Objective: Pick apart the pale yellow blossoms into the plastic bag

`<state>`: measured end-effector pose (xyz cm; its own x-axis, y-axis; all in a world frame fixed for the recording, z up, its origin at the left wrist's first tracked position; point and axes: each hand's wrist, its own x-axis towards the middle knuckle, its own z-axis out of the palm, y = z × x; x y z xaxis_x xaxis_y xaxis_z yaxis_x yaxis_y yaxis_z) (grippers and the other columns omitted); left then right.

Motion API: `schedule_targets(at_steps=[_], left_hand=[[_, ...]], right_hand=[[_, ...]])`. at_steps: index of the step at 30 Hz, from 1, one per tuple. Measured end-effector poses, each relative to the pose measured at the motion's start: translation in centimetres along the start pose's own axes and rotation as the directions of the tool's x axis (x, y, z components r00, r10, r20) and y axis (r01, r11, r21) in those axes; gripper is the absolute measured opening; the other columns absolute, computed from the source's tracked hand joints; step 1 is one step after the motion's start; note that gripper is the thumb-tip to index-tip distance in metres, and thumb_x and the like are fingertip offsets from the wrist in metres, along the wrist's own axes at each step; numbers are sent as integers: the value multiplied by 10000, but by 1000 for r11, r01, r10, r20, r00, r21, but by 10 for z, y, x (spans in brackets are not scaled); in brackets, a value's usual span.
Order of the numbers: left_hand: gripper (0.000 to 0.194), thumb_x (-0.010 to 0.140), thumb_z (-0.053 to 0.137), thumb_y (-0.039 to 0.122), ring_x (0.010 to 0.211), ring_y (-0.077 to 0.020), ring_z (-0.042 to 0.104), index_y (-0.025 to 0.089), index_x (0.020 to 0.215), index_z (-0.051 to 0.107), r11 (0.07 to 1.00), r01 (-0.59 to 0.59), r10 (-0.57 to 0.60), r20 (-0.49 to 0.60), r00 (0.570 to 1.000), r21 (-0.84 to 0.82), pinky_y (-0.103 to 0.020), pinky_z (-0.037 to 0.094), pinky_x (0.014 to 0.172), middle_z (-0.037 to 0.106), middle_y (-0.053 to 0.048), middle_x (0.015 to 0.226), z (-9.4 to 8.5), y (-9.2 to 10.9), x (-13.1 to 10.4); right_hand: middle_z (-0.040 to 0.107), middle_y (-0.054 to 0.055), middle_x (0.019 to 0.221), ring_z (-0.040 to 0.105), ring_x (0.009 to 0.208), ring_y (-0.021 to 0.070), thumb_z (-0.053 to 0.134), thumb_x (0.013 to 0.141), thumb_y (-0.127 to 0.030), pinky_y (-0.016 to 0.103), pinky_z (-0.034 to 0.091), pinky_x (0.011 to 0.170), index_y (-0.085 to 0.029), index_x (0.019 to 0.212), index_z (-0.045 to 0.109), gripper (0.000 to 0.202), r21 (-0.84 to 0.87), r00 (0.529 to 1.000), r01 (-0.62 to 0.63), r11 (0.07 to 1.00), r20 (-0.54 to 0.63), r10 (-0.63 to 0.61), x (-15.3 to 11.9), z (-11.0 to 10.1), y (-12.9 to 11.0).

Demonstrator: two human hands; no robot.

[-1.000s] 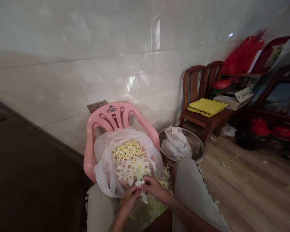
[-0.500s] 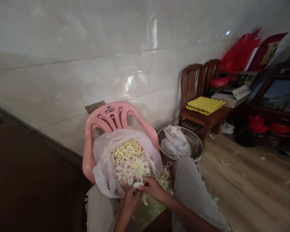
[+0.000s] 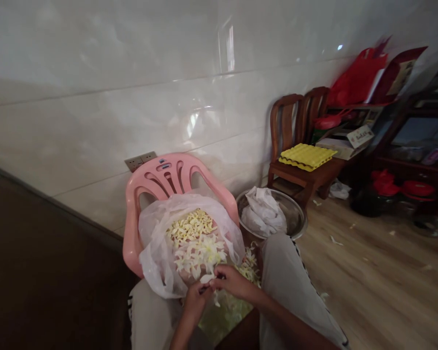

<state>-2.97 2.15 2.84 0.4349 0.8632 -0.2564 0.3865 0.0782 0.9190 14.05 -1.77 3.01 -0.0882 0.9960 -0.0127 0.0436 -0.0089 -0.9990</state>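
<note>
A small white flower point(image 3: 206, 278) is pinched between my two hands, close together at the near edge of a white plastic bag. My left hand point(image 3: 197, 296) has its fingers closed at the flower's lower side. From the right, my right hand point(image 3: 234, 283) grips it with thumb and fingertips, partly hiding it. Inside the opened plastic bag point(image 3: 155, 272) lie several open white flowers point(image 3: 204, 253) nearest me. Behind them is a heap of pale yellow buds or petals point(image 3: 191, 226). The bag rests on the seat of a pink plastic chair point(image 3: 131, 243).
More pale flower pieces point(image 3: 248, 266) lie low between my knees. To the right, a metal basin point(image 3: 297, 218) holds a bunched white bag point(image 3: 263, 214). Yellow egg trays point(image 3: 306, 156) sit on a wooden chair point(image 3: 284, 124). A tiled wall point(image 3: 95, 126) rises behind.
The view has shifted slightly. My hands stay together on the white flower, with only a small movement of the fingers; the thin white piece below them looks smaller now.
</note>
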Motion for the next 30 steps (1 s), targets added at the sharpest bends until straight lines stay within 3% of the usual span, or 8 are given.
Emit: schedule_targets(at_steps=[3, 6, 14, 19, 24, 27, 30], left_hand=[[480, 622, 689, 625, 726, -270, 648, 162, 712, 775, 999, 38, -38, 16, 999, 11, -337, 477, 711, 746, -50, 694, -1, -1, 0], [512, 650, 670, 657, 715, -241, 621, 158, 712, 763, 1000, -5, 4, 51, 999, 22, -314, 457, 702, 719, -36, 677, -1, -1, 0], [592, 626, 644, 758, 615, -164, 549, 170, 681, 690, 995, 4, 2, 61, 998, -98, -259, 452, 588, 613, 3, 617, 6, -4, 4], [563, 686, 623, 718, 642, -189, 609, 176, 806, 715, 988, 4, 0, 23, 1000, -153, -294, 491, 672, 653, -9, 634, 8, 2, 0], [581, 651, 750, 515, 751, -220, 651, 175, 1115, 665, 999, -47, 47, 25, 999, -6, -307, 495, 731, 729, -38, 814, 15, 9, -6], [563, 619, 783, 412, 683, -195, 631, 176, 1111, 646, 991, -105, 104, 10, 994, 82, -293, 484, 703, 718, -32, 811, 19, 9, -6], [439, 676, 737, 453, 609, -172, 590, 181, 1012, 660, 982, -145, 151, -48, 987, 118, -275, 454, 642, 692, -16, 746, 18, 6, -4]], right_hand=[[576, -29, 683, 522, 657, 130, 669, 767, -368, 218, 368, 581, -187, 701, 547, 228, 0, 998, 6, 1000, 60, -6, 0, -4, 1], [559, -39, 680, 505, 645, 121, 658, 751, -298, 213, 357, 578, -184, 710, 564, 153, -18, 998, 13, 1000, 69, -12, 1, -5, 2], [501, -54, 609, 462, 607, 109, 591, 737, -153, 208, 329, 562, -181, 642, 520, 121, -100, 995, 11, 995, -93, -20, 4, 3, 3], [489, -51, 613, 453, 593, 113, 559, 788, -211, 215, 335, 561, -190, 668, 504, 134, -144, 964, 11, 990, -263, -49, 9, 3, 11], [484, -48, 615, 460, 600, 119, 564, 802, -250, 221, 337, 573, -200, 666, 474, 171, -185, 930, 12, 983, -359, -79, 11, 1, 15], [479, -51, 604, 456, 573, 113, 546, 803, -251, 220, 328, 556, -201, 667, 464, 167, -184, 935, -5, 983, -348, -60, 11, 3, 14], [463, -54, 593, 455, 583, 114, 545, 782, -237, 218, 325, 558, -201, 663, 469, 146, -198, 930, 1, 980, -360, -73, 11, 5, 13]])
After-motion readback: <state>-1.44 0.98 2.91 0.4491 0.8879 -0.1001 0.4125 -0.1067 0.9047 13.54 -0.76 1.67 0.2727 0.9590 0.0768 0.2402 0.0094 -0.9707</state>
